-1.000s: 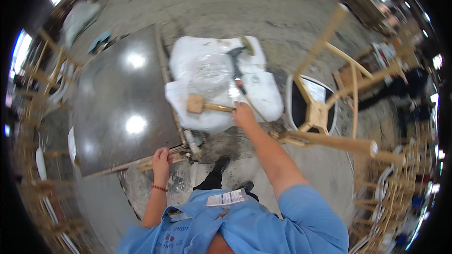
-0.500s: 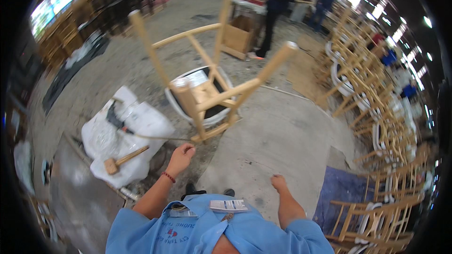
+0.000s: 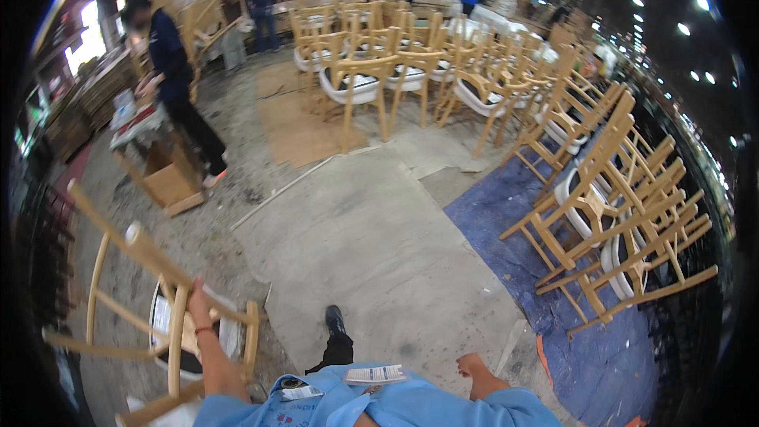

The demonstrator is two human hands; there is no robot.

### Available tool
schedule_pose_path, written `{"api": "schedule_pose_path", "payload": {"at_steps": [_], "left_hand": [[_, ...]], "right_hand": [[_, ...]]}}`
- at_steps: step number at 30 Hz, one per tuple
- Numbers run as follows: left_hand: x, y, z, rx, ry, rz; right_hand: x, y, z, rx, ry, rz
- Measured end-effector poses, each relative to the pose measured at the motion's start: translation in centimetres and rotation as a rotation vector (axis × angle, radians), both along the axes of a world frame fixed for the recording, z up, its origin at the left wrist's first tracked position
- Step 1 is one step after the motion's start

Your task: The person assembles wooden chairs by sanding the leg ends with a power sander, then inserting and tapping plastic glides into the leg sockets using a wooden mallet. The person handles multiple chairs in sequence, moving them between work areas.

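At the lower left lies an upturned wooden chair (image 3: pixel 178 332) with pale legs and a white-edged seat. My left hand (image 3: pixel 201 308) is closed round its frame, beside the joint of a leg and a rail; part of the grip is hidden by the wood. My right hand (image 3: pixel 471 365) hangs low at my right side, apart from any object. Its fingers look curled in, with nothing visible in them.
Similar chairs stand upside down or stacked at the right on a blue sheet (image 3: pixel 482 225) and in rows (image 3: pixel 411 71) at the back. At the left, a person (image 3: pixel 174 63) in dark clothes stands by a table and a cardboard box (image 3: pixel 170 178). Other people work at the back.
My view has swung right, bringing the chair rows to the middle. My left hand, earlier free and near the chair, now grips its frame. My right hand stays low at my side.
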State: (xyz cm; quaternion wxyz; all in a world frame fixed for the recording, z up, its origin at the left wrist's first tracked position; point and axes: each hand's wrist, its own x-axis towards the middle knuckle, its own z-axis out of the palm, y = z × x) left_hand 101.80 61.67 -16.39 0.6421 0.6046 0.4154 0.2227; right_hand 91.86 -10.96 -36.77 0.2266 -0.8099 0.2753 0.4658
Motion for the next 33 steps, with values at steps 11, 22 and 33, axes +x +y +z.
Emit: {"api": "schedule_pose_path", "payload": {"at_steps": [11,22,33], "left_hand": [[11.4,9.1,5.1,0.102,-0.099,0.17],[24.3,2.9,19.3,-0.081,-0.818,0.079],[40.9,-3.8,8.5,-0.113,-0.671,0.748]], "right_hand": [[22.6,6.7,3.4,0.245,0.03,0.018],[52.4,32.6,6.5,0.916,-0.258,-0.105],[82.2,25.3,29.8,1.66,-0.281,0.244]]}}
